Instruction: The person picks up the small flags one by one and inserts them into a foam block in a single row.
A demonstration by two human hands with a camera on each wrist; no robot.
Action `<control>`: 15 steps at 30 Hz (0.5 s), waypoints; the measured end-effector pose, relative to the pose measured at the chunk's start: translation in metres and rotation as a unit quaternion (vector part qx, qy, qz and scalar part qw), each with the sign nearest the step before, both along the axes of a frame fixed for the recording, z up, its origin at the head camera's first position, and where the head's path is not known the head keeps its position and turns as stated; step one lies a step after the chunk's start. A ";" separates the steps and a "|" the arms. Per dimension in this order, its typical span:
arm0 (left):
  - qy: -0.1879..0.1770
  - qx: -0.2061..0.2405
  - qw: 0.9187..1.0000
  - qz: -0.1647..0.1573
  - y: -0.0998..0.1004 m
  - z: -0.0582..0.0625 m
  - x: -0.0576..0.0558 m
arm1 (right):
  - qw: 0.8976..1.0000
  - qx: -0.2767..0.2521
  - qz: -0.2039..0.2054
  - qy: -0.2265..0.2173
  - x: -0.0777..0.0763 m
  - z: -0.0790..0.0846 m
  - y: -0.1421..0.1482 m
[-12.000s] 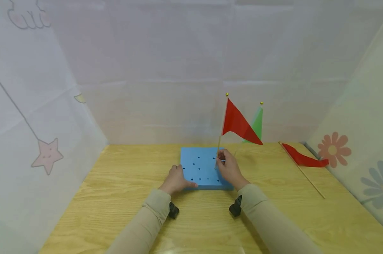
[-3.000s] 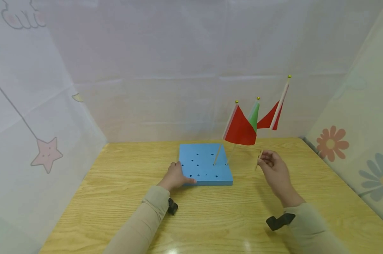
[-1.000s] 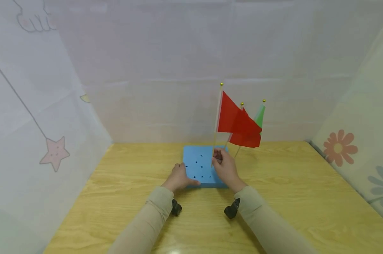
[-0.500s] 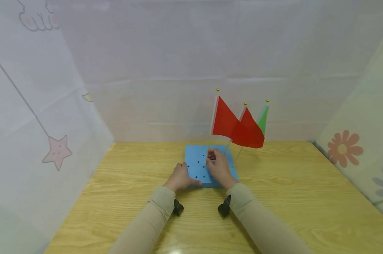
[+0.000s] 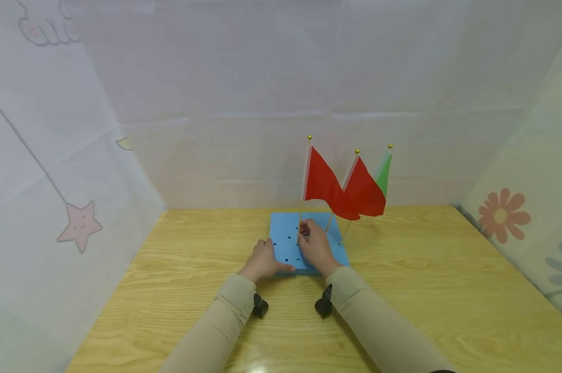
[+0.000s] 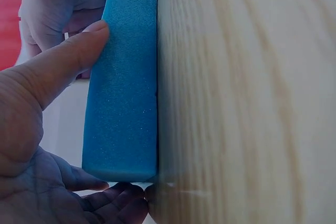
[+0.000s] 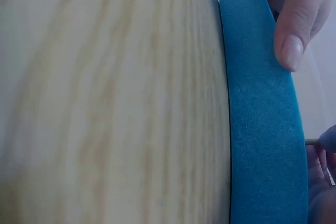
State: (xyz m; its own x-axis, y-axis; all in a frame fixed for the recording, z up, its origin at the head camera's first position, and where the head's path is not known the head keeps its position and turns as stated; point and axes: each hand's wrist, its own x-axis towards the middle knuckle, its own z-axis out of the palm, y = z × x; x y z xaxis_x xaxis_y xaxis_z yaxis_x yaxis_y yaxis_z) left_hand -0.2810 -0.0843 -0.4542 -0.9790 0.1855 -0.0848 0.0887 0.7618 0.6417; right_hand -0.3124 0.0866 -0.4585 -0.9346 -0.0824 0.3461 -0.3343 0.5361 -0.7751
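A blue foam block [image 5: 283,223] with several small holes lies flat on the table. My left hand [image 5: 262,261] grips its near left corner, thumb on the front edge and fingers along the left side. My right hand [image 5: 317,247] pinches the thin stick of a red pennant flag [image 5: 318,178]. The lower end of that stick meets the block at a hole near the middle. Another red flag [image 5: 366,189] and a green flag [image 5: 383,178] stand tilted in the block behind. From the right wrist, a bit of stick [image 7: 312,141] shows at the fingertips.
The wooden table [image 5: 178,300] spreads out around the block. Pale printed cloth [image 5: 243,93] walls off the back and both sides. The flags' red cloths overlap beside the right hand.
The red flag that lay on the table's right side was picked up and brought to the block. The other red flag was let go, standing. Lately the right hand shifted left and slightly lower.
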 end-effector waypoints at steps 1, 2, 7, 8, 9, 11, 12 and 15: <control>0.001 0.001 1.000 0.000 0.000 0.000 0.000 | 1.000 0.001 0.000 0.001 0.000 0.000 0.000; 0.001 0.002 1.000 -0.001 -0.001 0.001 0.000 | 1.000 0.001 0.000 0.001 0.000 0.000 0.000; 0.004 0.006 1.000 0.000 -0.001 0.002 0.001 | 1.000 0.016 0.001 -0.004 0.000 -0.001 0.000; 0.005 0.006 1.000 0.000 0.000 0.002 0.001 | 1.000 0.020 0.002 -0.007 0.001 -0.002 0.000; 0.005 0.005 1.000 0.000 0.000 0.001 0.001 | 1.000 0.023 0.003 -0.010 0.001 -0.002 0.000; 0.004 0.005 1.000 0.000 0.000 0.000 0.000 | 1.000 0.024 0.003 -0.015 0.002 -0.004 0.000; 0.004 0.004 1.000 0.001 0.000 -0.001 0.000 | 1.000 0.025 0.003 -0.014 0.002 -0.004 0.000; 0.007 0.003 1.000 0.001 0.000 -0.001 -0.001 | 0.999 0.030 0.005 -0.008 0.003 -0.005 -0.001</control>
State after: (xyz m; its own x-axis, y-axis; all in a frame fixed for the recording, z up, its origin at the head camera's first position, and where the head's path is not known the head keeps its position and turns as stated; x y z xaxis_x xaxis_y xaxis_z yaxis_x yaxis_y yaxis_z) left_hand -0.2819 -0.0846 -0.4557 -0.9804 0.1846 -0.0691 0.0972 0.7581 0.6448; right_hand -0.3093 0.0860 -0.4637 -0.9389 -0.1114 0.3257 -0.3277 0.5794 -0.7462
